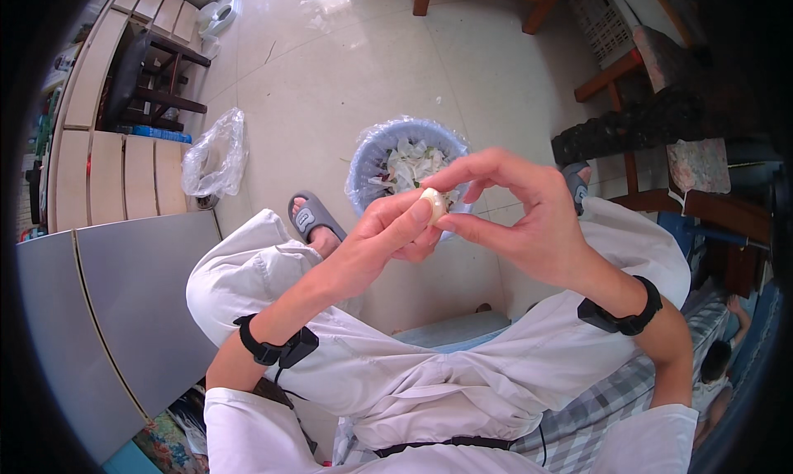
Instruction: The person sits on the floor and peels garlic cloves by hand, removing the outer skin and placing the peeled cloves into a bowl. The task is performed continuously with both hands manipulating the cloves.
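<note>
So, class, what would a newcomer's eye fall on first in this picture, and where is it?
Probably first, near the centre, the small, smooth, cream-coloured rounded piece pinched in the bare left hand, with the bare right hand fingering it from the other side. Just beyond, on the pale tiled floor, stands a round, pale-blue plastic basket of whitish scraps. Farther left is a crumpled clear plastic bag.
</note>
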Available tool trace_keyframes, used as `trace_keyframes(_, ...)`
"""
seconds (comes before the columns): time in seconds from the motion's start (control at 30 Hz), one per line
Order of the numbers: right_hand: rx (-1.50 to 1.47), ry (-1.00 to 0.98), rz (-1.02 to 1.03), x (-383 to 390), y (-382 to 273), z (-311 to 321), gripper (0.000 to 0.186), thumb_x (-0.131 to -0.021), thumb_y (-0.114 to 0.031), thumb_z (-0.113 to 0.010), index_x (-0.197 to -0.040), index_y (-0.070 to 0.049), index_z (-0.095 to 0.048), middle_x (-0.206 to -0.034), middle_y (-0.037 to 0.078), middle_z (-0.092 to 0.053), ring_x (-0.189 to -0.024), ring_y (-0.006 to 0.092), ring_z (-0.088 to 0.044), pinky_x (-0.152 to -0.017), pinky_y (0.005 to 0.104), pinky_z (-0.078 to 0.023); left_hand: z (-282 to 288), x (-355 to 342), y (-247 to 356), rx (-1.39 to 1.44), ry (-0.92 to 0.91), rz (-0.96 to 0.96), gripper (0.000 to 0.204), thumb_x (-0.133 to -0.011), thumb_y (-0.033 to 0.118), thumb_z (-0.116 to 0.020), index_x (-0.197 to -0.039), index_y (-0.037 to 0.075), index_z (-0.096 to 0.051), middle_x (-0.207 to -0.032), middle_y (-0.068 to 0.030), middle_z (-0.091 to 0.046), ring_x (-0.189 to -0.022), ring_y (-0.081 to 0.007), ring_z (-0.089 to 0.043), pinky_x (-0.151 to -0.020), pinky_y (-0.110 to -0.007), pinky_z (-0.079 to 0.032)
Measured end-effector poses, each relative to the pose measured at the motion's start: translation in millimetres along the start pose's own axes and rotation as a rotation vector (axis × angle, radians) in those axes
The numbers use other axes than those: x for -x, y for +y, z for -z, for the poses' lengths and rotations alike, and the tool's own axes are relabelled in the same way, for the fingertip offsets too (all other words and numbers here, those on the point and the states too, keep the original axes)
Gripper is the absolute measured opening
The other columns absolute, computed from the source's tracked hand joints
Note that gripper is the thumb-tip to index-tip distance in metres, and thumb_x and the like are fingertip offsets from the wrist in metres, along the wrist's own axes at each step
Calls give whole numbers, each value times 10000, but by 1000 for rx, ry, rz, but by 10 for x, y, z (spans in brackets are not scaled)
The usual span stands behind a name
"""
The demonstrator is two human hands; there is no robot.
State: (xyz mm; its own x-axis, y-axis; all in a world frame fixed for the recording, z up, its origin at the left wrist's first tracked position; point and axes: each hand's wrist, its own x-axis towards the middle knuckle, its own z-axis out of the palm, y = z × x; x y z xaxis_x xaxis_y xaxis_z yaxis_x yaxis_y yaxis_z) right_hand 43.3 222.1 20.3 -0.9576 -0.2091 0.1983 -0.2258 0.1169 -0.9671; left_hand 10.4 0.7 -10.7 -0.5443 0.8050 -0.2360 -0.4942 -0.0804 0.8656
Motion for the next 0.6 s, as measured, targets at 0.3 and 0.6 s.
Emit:
trace_keyframes(0.3, 24, -40, 23, 2, 26, 46, 253, -868, -79, -789, -1116, -62, -742, -1070, 55, -761, -942, 146, -691, -794, 282, -515, 8, 0, 3, -4, -5, -23, 434, -1096, 496, -414, -947, 106, -530, -752, 71, -376, -657, -60, -281, -597, -252, -231)
trace_keyframes(0.6, 140, 19, 103, -18, 35, 15, 197, -882, -12, -744, -1077, -37, -752, -987, 76, -750, -859, 196, -703, -735, 296, -542, 9, -10, 26, 3, -26, -35, 430, -1099, 471, -422, -865, 115, -475, -738, 73, -323, -654, -67, -257, -590, -265, -212)
